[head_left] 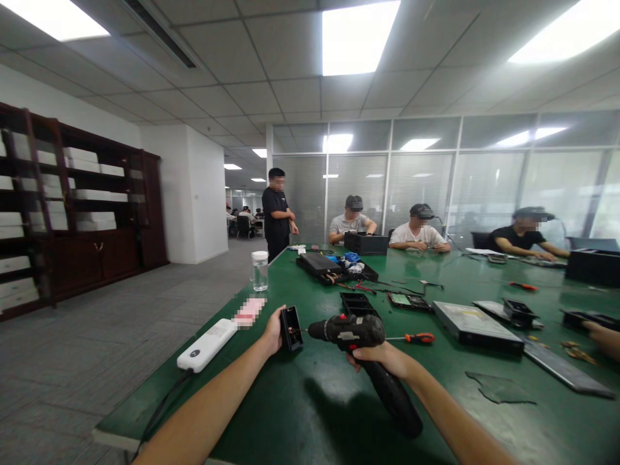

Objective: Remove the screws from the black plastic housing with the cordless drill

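The right hand point(382, 357) is wrapped tight around the grip of a black cordless drill point(361, 349), which it holds level above the green table point(310, 413) with the nose pointing leftward. The left hand point(274, 330) is closed on a small black box-shaped part point(291, 328), held upright just above the table with its open face turned toward the drill. The drill's bit reaches across the short gap and meets that face; whether it sits in a screw cannot be told. Taking the drill as the landmark, a screwdriver with an orange handle point(417, 338) lies on the table just to its right, close behind the right hand. Beyond the drill sits an open black tray point(357, 303), and past that a green circuit board point(402, 299). To the right of the drill, further out, rests a flat dark metal unit with a silver top point(477, 325). Left of the drill, past the left hand, a white power bank point(207, 345) lies near the table edge with a dark cable hanging from it, and a clear jar with a white lid point(260, 270) stands further back on that side. Far beyond the drill, three seated people work at the table's far end and one person stands beside them. At the far right edge of the view, another person's hand point(603, 336) rests on the table.
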A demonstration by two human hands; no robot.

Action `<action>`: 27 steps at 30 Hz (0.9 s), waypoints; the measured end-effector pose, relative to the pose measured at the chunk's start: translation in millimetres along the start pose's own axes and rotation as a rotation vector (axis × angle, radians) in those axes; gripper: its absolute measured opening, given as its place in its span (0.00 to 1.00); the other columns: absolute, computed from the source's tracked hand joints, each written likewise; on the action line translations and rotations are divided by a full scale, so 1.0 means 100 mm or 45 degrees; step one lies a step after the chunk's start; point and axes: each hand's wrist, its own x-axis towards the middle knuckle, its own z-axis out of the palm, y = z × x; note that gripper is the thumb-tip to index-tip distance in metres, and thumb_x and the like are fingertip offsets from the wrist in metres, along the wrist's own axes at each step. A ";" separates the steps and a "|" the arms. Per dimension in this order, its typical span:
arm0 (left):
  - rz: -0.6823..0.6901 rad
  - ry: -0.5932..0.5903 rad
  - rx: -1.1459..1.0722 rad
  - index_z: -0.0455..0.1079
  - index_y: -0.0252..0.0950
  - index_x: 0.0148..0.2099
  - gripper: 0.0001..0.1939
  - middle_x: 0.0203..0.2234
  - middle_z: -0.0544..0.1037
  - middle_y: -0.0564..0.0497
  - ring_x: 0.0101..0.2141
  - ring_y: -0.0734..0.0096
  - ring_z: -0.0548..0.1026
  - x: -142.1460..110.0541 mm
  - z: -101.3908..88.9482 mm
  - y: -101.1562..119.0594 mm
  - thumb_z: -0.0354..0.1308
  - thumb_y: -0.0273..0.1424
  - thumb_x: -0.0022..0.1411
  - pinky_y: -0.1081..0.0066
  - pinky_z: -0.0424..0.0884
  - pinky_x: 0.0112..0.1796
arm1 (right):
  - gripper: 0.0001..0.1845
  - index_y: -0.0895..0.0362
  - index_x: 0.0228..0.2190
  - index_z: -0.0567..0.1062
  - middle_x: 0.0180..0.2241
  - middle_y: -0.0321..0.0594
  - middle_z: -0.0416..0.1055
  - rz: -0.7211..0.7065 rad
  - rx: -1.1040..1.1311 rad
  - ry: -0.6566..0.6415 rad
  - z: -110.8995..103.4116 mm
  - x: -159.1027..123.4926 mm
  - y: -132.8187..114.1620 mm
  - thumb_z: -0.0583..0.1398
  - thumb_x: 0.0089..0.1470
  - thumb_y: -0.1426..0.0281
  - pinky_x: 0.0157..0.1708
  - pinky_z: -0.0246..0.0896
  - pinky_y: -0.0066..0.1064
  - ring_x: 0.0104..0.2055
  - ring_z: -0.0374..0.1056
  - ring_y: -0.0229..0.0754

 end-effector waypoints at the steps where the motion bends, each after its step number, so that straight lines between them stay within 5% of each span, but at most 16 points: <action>1: -0.002 -0.004 -0.001 0.61 0.33 0.24 0.17 0.14 0.65 0.52 0.14 0.74 0.64 0.00 -0.01 0.00 0.46 0.43 0.45 0.71 0.61 0.20 | 0.12 0.64 0.32 0.67 0.25 0.40 0.62 0.002 0.000 0.000 0.00 0.00 0.00 0.54 0.43 0.70 0.31 0.55 0.32 0.27 0.59 0.36; 27: -0.020 -0.011 -0.010 0.61 0.33 0.25 0.17 0.15 0.65 0.52 0.16 0.72 0.65 0.01 -0.01 0.00 0.48 0.44 0.44 0.69 0.62 0.21 | 0.11 0.65 0.28 0.67 0.24 0.39 0.62 -0.024 -0.045 -0.012 0.01 -0.01 -0.01 0.53 0.44 0.68 0.30 0.54 0.31 0.26 0.59 0.34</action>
